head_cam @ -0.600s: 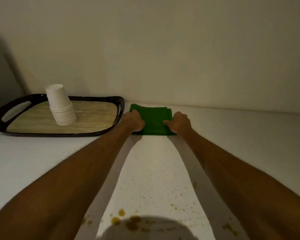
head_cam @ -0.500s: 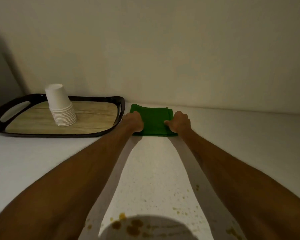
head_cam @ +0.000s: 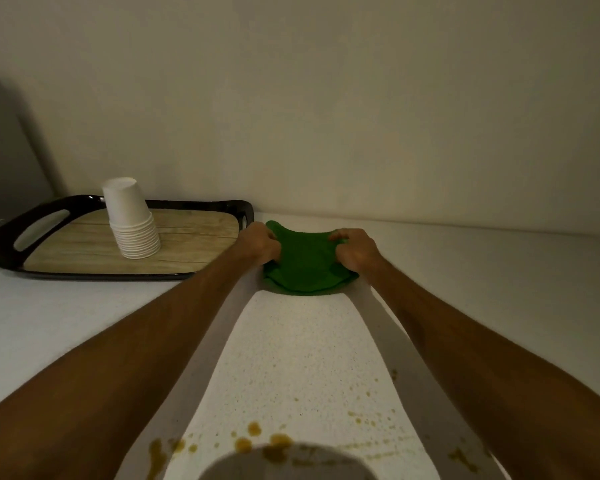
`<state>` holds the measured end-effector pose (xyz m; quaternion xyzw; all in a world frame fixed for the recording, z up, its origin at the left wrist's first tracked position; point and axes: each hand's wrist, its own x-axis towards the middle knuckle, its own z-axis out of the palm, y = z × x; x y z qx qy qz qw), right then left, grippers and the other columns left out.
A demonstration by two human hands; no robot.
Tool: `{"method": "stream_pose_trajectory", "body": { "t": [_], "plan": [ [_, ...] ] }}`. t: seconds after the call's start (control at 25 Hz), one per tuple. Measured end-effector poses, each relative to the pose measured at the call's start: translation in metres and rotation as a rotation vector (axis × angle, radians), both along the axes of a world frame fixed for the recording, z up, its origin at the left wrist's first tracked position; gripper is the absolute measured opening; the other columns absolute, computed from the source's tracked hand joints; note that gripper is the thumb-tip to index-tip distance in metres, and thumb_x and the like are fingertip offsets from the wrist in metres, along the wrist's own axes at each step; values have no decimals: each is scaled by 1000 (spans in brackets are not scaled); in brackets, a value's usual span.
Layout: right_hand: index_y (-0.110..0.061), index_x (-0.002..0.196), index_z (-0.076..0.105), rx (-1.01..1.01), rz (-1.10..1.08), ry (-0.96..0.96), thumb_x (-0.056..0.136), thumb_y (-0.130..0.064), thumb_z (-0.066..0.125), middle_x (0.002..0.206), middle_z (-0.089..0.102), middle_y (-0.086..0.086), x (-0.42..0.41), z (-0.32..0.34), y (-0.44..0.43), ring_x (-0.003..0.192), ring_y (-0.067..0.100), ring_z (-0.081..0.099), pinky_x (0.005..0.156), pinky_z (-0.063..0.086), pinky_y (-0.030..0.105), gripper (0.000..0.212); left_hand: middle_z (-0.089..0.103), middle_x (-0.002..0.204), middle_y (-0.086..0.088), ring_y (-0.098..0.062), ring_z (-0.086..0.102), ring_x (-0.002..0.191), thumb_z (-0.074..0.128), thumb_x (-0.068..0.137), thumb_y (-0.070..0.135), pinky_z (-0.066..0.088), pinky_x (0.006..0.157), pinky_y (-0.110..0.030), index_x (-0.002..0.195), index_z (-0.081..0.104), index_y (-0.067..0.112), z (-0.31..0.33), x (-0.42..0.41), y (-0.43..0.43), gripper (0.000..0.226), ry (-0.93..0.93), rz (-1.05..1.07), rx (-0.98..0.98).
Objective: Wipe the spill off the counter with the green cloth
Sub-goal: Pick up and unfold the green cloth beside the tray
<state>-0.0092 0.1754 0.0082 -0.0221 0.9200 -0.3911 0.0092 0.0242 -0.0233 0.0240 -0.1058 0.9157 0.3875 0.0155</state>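
The green cloth (head_cam: 307, 263) lies bunched near the back wall on the white counter (head_cam: 291, 341), its middle sagging and its near edge on the surface. My left hand (head_cam: 260, 242) grips its left side and my right hand (head_cam: 354, 249) grips its right side, both raised slightly. The spill (head_cam: 274, 441) is a scatter of brown-yellow drops and blobs on the counter close to me, between my forearms, partly under a round shadow.
A black tray (head_cam: 25, 268) with a wood-look floor sits left of the cloth, its right rim close to my left hand. A stack of upturned white paper cups (head_cam: 132, 221) stands on it. A grey panel (head_cam: 4, 157) rises at far left.
Both hands closed on the cloth's sides and lifted them; the flat folded cloth is now bunched and drawn slightly toward me.
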Motion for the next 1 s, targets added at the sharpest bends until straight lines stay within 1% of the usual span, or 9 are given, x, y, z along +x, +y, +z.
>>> {"method": "stream_pose_trajectory", "body": {
  "t": [0.12, 0.24, 0.36, 0.44, 0.52, 0.64, 0.84, 0.92, 1.0],
  "plan": [
    [-13, 133, 69, -21, 24, 48, 93, 10, 53, 141, 62, 9, 34, 8, 4, 125, 27, 59, 94, 46, 22, 49, 56, 137, -14, -27, 56, 121, 70, 80, -2, 47, 92, -28, 132, 59, 8, 6, 35, 5, 53, 70, -32, -16],
    [-14, 134, 69, -64, 48, 121, 91, 13, 57, 141, 63, 6, 76, 14, 11, 124, 25, 61, 95, 47, 20, 52, 61, 132, -12, -24, 62, 113, 78, 79, 9, 52, 94, -30, 130, 61, 10, 9, 79, 7, 54, 176, -48, 5],
    [-17, 133, 69, -141, 54, 151, 90, 12, 64, 137, 65, 6, 121, 24, 20, 105, 22, 68, 93, 56, 26, 52, 65, 128, -10, -22, 63, 111, 80, 78, 19, 52, 95, -31, 125, 64, 7, 15, 130, 8, 51, 308, -11, 1],
    [-18, 132, 71, -177, 66, 186, 89, 8, 69, 131, 69, 6, 151, 31, 26, 92, 16, 66, 89, 58, 26, 50, 67, 125, -11, -22, 64, 109, 78, 79, 15, 52, 98, -35, 120, 67, 6, 21, 162, 10, 44, 351, 42, 34],
    [-18, 131, 72, -194, 83, 221, 90, 2, 74, 128, 70, 7, 185, 38, 32, 90, 18, 68, 90, 60, 31, 46, 69, 122, -12, -21, 66, 107, 77, 80, 10, 53, 97, -37, 115, 71, 6, 29, 198, 12, 36, 370, 85, 57],
    [-19, 130, 72, -171, 118, 283, 90, -3, 77, 128, 70, 5, 233, 45, 36, 92, 17, 65, 93, 59, 38, 43, 72, 117, -8, -17, 67, 100, 76, 80, 8, 55, 94, -32, 111, 73, 8, 41, 253, 16, 31, 427, 96, -15],
    [-20, 130, 73, -143, 230, 335, 88, -6, 79, 126, 71, 4, 299, 45, 28, 92, 8, 52, 91, 55, 32, 45, 75, 110, -3, -6, 66, 88, 76, 80, 8, 50, 85, -17, 108, 75, 12, 56, 343, 12, 29, 488, 173, -101],
    [-21, 131, 72, -127, 299, 322, 87, -7, 79, 128, 70, 3, 317, 45, 15, 91, 9, 52, 87, 51, 27, 47, 75, 109, -3, -6, 65, 86, 75, 81, 8, 50, 86, -18, 109, 75, 13, 56, 376, 3, 29, 490, 206, -165],
    [-21, 134, 70, -103, 373, 288, 87, -6, 79, 133, 68, 2, 330, 48, -4, 96, 14, 57, 91, 53, 30, 50, 74, 112, -4, -12, 68, 91, 72, 82, 8, 52, 90, -24, 111, 74, 11, 55, 402, -7, 29, 491, 226, -227]
  ]
}}
